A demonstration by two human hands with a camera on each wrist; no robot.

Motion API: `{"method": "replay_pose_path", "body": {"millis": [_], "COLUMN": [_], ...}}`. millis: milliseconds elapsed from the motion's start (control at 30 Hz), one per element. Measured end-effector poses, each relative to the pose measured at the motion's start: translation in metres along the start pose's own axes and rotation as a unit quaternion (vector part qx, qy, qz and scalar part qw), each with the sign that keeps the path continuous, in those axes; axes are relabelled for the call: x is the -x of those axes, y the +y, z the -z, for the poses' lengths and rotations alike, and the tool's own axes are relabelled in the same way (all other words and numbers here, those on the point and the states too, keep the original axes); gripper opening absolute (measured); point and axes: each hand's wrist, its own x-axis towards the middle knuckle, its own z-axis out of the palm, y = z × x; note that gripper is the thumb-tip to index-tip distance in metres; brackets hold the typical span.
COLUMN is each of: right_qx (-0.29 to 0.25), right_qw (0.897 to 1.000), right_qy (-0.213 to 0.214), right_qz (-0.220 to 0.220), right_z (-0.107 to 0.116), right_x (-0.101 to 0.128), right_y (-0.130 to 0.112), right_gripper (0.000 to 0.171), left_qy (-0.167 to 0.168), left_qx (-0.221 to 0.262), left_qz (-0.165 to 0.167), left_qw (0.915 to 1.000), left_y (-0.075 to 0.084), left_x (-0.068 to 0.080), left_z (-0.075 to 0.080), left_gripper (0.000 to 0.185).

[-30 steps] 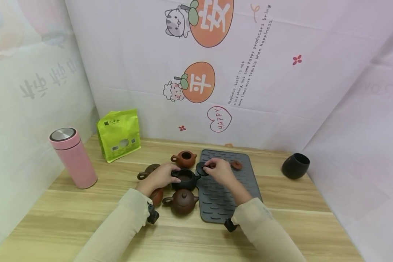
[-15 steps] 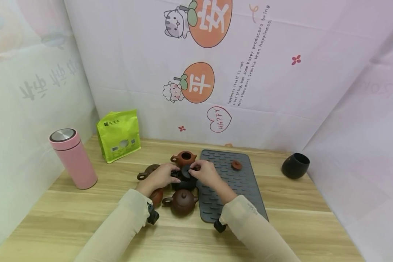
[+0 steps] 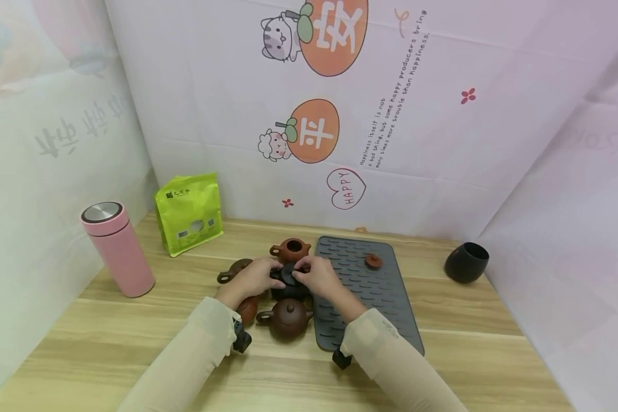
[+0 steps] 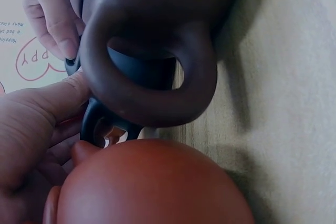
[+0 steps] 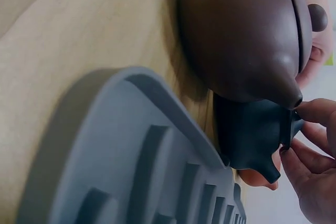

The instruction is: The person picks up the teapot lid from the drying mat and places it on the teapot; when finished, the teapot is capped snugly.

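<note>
My right hand [image 3: 319, 278] pinches the black teapot lid [image 3: 288, 274] at the mouth of the black teapot [image 3: 290, 293]. In the right wrist view the lid's edge sits at the pot's rim; whether it is fully seated I cannot tell. My left hand [image 3: 252, 280] holds the same pot at its handle side, with the thumb near the rim in the left wrist view. A lidded dark brown teapot [image 3: 288, 321] stands just in front. Behind is a reddish teapot [image 3: 291, 250] with an uncovered mouth. An orange-red teapot [image 4: 152, 187] lies partly hidden under my left wrist.
Another brown teapot [image 3: 237, 267] stands behind my left hand. A grey ridged mat [image 3: 376, 303] to the right bears a small reddish lid [image 3: 373, 261]. At left are a pink thermos [image 3: 121, 257] and a green pouch [image 3: 190, 214]; a black cup [image 3: 466, 263] stands far right.
My right hand has carried the black lid leftward from the mat's edge onto the black teapot's mouth, lowering and levelling it. My left hand has stayed at the pot.
</note>
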Motion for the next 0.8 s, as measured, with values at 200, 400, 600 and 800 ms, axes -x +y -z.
{"method": "replay_pose_path", "body": {"millis": [200,400,600,800], "right_qx": [0.007,0.002,-0.017,-0.012], "right_qw": [1.000,1.000,1.000,0.999], "right_qy": [-0.007,-0.010,-0.002,0.037], "right_qz": [0.001,0.004,-0.001,-0.014], "right_z": [-0.002,-0.001,0.009,0.032], "right_x": [0.001,0.000,0.001,0.005], "right_y": [0.000,0.000,0.014,0.039], "right_gripper": [0.010,0.010,0.013,0.012], "left_qy": [-0.009,-0.018,-0.037,-0.034], "left_qx": [-0.004,-0.004,-0.003,0.000], "left_qz": [0.010,0.015,0.023,0.003], "left_qw": [0.9999,0.9997,0.9990,0.9994], "left_y": [0.002,0.004,0.004,0.011], "left_x": [0.001,0.000,-0.007,-0.021], "left_z": [0.001,0.004,0.013,0.028], "left_gripper": [0.041,0.043,0.052,0.048]}}
